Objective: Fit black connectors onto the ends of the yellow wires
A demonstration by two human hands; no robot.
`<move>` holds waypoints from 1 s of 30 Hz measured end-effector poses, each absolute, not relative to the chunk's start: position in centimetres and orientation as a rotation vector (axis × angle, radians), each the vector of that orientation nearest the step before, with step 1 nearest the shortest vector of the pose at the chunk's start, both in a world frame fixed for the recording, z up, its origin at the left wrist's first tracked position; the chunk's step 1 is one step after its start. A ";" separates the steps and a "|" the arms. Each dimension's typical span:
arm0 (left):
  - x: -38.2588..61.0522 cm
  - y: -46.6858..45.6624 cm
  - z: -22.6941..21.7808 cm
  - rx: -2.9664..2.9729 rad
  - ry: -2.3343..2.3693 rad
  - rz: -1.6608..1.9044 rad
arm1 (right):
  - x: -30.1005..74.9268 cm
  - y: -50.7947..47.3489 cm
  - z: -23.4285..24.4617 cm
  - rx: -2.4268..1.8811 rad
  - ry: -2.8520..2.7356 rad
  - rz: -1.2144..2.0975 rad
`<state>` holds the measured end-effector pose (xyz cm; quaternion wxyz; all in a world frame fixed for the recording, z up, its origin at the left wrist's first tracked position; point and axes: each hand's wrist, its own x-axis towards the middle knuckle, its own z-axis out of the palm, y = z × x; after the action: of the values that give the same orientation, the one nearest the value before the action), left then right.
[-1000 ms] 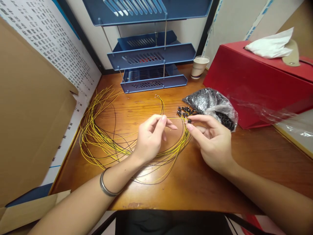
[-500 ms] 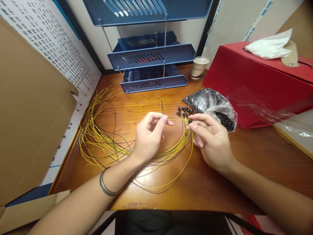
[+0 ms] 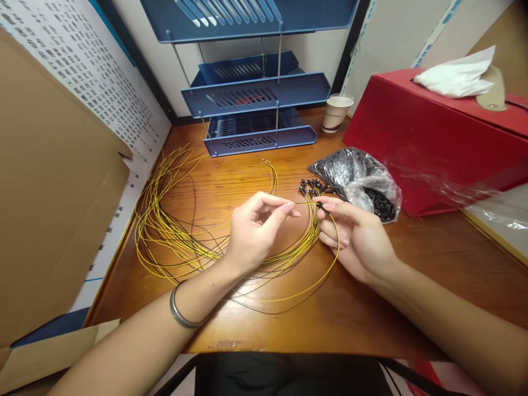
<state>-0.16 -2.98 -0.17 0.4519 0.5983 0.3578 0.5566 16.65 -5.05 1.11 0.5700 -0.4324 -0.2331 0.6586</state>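
Observation:
A loose bundle of thin yellow and black wires [image 3: 165, 236] lies coiled on the wooden desk [image 3: 363, 313]. My left hand [image 3: 256, 234] pinches the end of one yellow wire [image 3: 305, 203] between thumb and forefinger. My right hand [image 3: 358, 236] is closed around a small black connector [image 3: 319, 205] at that wire's tip, and the wire loops down past its fingers. Several wire ends fitted with black connectors [image 3: 311, 187] lie just beyond my hands.
A clear plastic bag of small black parts [image 3: 358, 179] lies at the right, against a red box [image 3: 437, 137] with tissue on top. A blue stacked paper tray [image 3: 256, 104] and a paper cup [image 3: 336, 113] stand at the back. Cardboard [image 3: 45, 209] leans at the left.
My right hand has turned and drawn the yellow wire outward, so a wide loop now hangs over the desk. My left hand's pinch has shifted slightly right along the wire.

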 end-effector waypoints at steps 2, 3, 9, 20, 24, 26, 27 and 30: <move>-0.2 -2.9 -0.2 1.497 0.887 1.371 | 16.6 -5.1 1.3 -0.999 -0.481 1.607; -0.2 -2.9 -0.2 1.506 0.890 1.369 | 16.7 -5.1 1.4 -0.995 -0.450 1.636; -0.3 -2.8 -0.2 1.526 0.915 1.389 | 16.8 -5.2 1.8 -0.981 -0.411 1.714; -0.4 -2.8 0.2 1.444 0.910 1.335 | 17.0 -5.3 1.4 -0.945 -0.548 1.650; -0.4 -2.7 0.1 1.423 0.930 1.315 | 17.0 -5.2 1.4 -0.930 -0.566 1.642; -0.4 -2.7 0.0 1.411 0.944 1.308 | 17.0 -5.3 1.4 -0.918 -0.576 1.630; -0.4 -2.7 0.0 1.405 0.946 1.306 | 17.0 -5.3 1.4 -0.914 -0.581 1.622; -0.4 -2.7 -0.1 1.391 0.939 1.303 | 17.0 -5.3 1.3 -0.905 -0.605 1.594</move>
<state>-0.42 -2.71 -0.05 0.4868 0.5720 0.3859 0.5357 17.00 -5.33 1.35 0.5693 -0.3856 -0.2577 0.6788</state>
